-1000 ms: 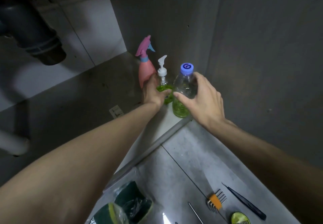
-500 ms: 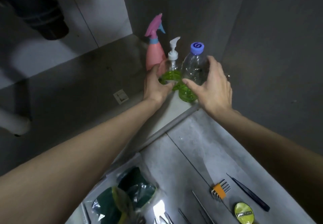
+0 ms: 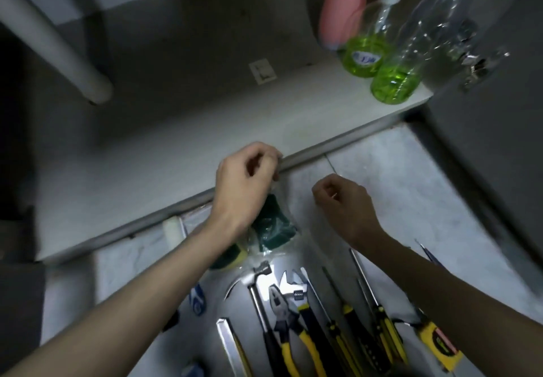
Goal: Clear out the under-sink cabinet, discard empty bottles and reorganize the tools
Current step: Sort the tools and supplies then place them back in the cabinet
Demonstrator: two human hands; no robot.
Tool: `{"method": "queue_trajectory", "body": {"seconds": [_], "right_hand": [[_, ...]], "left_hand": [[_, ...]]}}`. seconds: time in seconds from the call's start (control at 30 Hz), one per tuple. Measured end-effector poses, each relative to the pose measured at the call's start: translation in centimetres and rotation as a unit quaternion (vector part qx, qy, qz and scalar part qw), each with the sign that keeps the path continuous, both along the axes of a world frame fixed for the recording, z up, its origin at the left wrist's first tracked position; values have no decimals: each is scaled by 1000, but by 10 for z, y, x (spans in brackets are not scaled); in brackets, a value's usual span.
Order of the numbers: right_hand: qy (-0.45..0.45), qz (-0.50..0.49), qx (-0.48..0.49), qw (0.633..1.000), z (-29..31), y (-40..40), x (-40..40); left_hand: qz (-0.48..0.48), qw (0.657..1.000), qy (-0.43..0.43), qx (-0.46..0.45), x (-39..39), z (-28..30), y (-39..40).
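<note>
Three bottles stand at the right end of the cabinet floor (image 3: 205, 147): a pink spray bottle (image 3: 340, 9), a pump bottle (image 3: 364, 53) and a blue-capped clear bottle (image 3: 396, 79), the last two holding some green liquid. My left hand (image 3: 245, 179) is at the cabinet's front edge, its curled fingers pinching the top of a clear bag of green sponges (image 3: 273, 226) that lies on the tiled floor. My right hand (image 3: 343, 203) hovers just right of the bag with curled fingers and holds nothing.
Tools lie in a row on the tiles below my hands: a hammer (image 3: 258, 276), yellow-handled pliers (image 3: 283, 321), an adjustable wrench (image 3: 296, 288), several screwdrivers, a tape measure (image 3: 437, 344). A white pipe (image 3: 58, 44) slants down at the left. The cabinet wall rises at the right.
Both hands have left the two green-liquid bottles and drawn back to the cabinet's front edge. My left hand now pinches the sponge bag. The view has tilted down onto the tools.
</note>
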State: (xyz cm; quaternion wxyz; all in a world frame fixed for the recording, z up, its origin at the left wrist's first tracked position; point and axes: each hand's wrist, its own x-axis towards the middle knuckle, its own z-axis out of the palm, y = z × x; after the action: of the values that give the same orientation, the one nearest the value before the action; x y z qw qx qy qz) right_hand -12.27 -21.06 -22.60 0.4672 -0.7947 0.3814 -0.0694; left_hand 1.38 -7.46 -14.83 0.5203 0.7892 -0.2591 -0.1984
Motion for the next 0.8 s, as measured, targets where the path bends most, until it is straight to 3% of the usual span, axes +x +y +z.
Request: {"method": "queue_trajectory", "body": {"seconds": [0.1,0.3,0.5,0.6,0.8], "right_hand": [[29,49,-10,998,0,11,12],[52,109,-63,991,16,30,25],[103,155,-156,970,8,67,26],[115,150,-202,961,1,85,27],[140,132,-157,969,4,89,29]], "left_hand": [[40,999,3,30,-21,-11,42],[110,977,-38,180,-38,-44,111],[100,949,-69,292,-30,-64,121],[95,930,-33,354,-25,-70,112],[60,913,-48,401,-31,-82,110]]}}
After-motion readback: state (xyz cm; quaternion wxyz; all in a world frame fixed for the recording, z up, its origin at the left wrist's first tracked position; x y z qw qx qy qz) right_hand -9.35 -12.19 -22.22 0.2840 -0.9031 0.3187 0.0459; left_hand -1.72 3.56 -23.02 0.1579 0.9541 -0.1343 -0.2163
